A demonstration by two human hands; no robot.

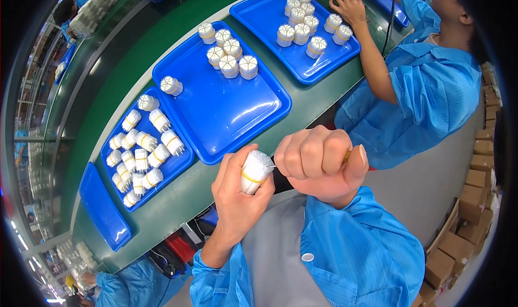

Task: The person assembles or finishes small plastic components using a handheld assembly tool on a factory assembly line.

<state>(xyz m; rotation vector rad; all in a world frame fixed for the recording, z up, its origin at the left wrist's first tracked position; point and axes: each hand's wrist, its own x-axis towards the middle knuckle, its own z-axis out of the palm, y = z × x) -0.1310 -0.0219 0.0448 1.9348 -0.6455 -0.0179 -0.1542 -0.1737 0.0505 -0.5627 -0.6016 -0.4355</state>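
My left hand [237, 191] is wrapped round a white cylindrical bundle [256, 172] with a yellow band about its middle, its end tilted up toward the right. My right hand [322, 161] is closed in a fist beside it. A thin metal tip [272, 166] shows between the fist and the bundle's end, and a bit of yellow shows by the thumb; most of this tool is hidden. Beyond my hands, a blue tray [243, 126] bears several banded white bundles [229, 66]. More bundles with metal pins [145, 141] crowd the blue tray [182, 166] to the left.
Another blue tray [308, 76] with several bundles lies at the far right, near a co-worker's hand [349, 6]. A narrow blue tray [105, 210] lies far left on the green table [156, 221]. Cardboard boxes [469, 199] are stacked at the right. Another person in blue [137, 283] is at lower left.
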